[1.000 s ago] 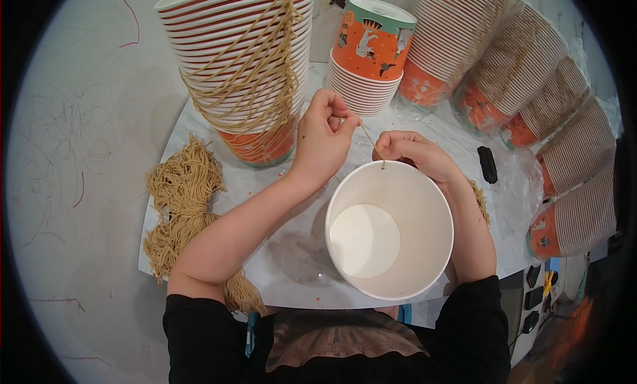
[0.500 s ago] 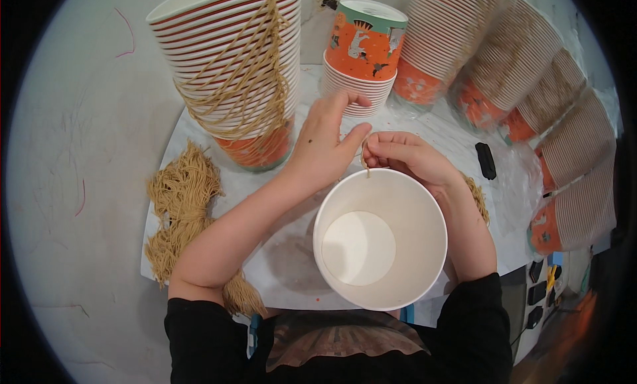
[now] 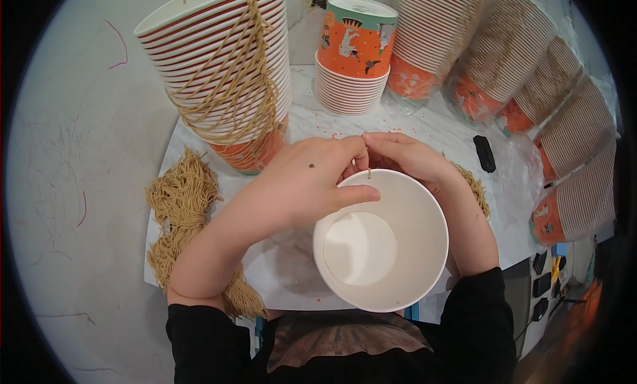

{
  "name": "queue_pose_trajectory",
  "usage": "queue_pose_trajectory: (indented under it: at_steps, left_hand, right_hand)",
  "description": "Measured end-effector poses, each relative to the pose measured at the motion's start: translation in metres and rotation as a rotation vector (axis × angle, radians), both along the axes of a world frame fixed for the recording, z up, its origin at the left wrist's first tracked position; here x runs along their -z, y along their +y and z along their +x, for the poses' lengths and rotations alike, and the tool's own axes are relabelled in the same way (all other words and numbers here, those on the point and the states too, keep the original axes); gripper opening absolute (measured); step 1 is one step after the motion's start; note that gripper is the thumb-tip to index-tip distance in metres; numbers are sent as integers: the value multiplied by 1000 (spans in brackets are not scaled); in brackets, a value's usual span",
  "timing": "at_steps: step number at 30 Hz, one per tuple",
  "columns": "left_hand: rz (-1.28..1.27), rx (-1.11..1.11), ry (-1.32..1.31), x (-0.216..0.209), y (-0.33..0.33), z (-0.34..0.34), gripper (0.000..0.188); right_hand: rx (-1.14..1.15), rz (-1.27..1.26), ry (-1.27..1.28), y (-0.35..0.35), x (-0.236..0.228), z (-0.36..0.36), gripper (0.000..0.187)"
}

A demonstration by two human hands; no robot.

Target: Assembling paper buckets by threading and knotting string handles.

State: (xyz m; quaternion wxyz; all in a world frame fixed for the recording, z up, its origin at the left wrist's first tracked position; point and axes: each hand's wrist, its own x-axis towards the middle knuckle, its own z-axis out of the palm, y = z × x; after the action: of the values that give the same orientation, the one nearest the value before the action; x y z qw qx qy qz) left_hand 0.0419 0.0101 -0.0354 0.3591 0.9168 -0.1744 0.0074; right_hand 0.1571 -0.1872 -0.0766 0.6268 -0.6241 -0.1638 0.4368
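The white paper bucket (image 3: 415,245) was seen right of lower centre, its mouth tilted toward the camera, its base offset lower left. Its tan cord (image 3: 369,174) was set at the upper rim, just above the thumb of the left hand (image 3: 315,175), which was spread from the fingers. Whether cord was pinched by the adjacent right hand (image 3: 415,160) could not be told.

Moderate light, soft shadows, fisheye-bent edges
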Motion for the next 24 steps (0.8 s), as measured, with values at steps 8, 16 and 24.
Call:
queue_pose_trajectory:
  at_steps: [8,16,24]
  left_hand:
    - [-122,4,-55,15,-10,7,23]
    - [-14,-60,-148,13,-14,5,18]
    - [33,-61,-131,7,-9,6,19]
  right_hand:
    - [-42,46,159,-6,-7,2,52]
    - [73,432,294,-8,-7,17,48]
    - [253,859,224,-57,-18,61,40]
